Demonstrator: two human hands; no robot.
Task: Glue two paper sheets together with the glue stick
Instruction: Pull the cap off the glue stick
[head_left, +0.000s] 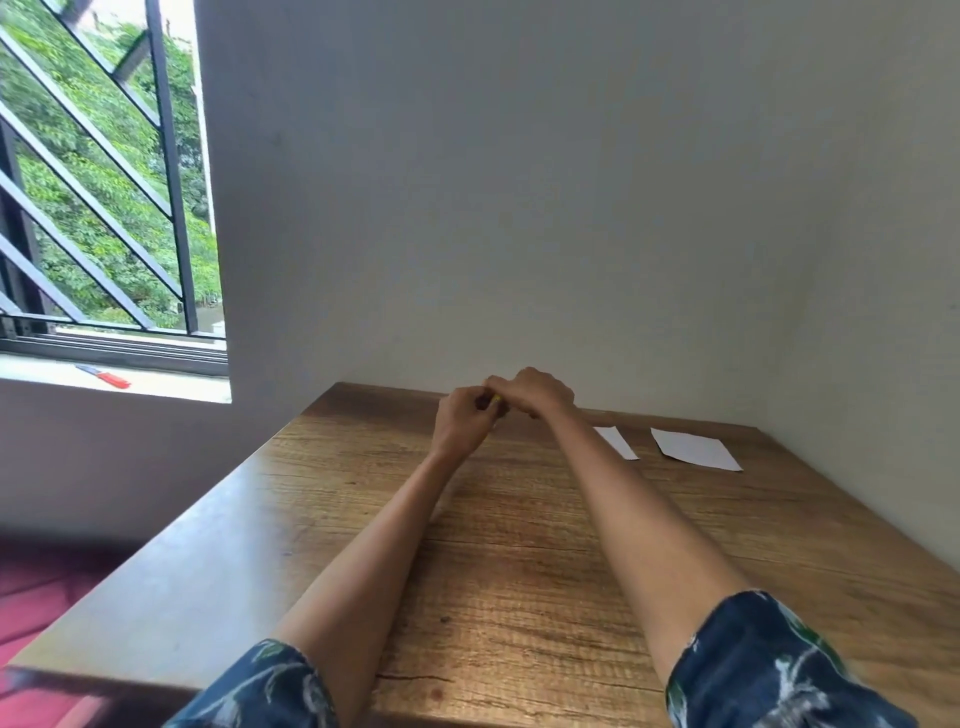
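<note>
Hidden: glue stick (496, 399) almost wholly covered by the two hands, only a small yellow bit showing between them; whether capped or open cannot be told.
Cut off: narrow paper sheet (617, 442) partly behind the right forearm; near edge of the tabletop (519, 597) out of frame at the bottom, blurred at the near left corner.
Left hand (464, 420): raised near the far edge of the tabletop, wrist bent, fingers curled shut round the glue stick from the left.
Right hand (535, 391): back of the hand toward the camera, fingers folded down and closed on the same glue stick from the right, touching the left hand.
Arms: both stretched well forward over the middle of the tabletop, converging at the hands; patterned dark blue sleeves (769, 670) at the near edge.
Paper: narrow sheet flat near the far edge, just right of the right wrist; wider paper sheet (696, 448) flat beside it, nearer the far right corner, a gap of bare wood between the two.
Edges: far edge and right edge against the wall (519, 182); left edge free.
Open room: bare wood across the whole near and left part of the tabletop.
Beyond the tabletop: red-handled tool (106, 376) on the window sill (171, 382) to the left, kind hard to make out.
</note>
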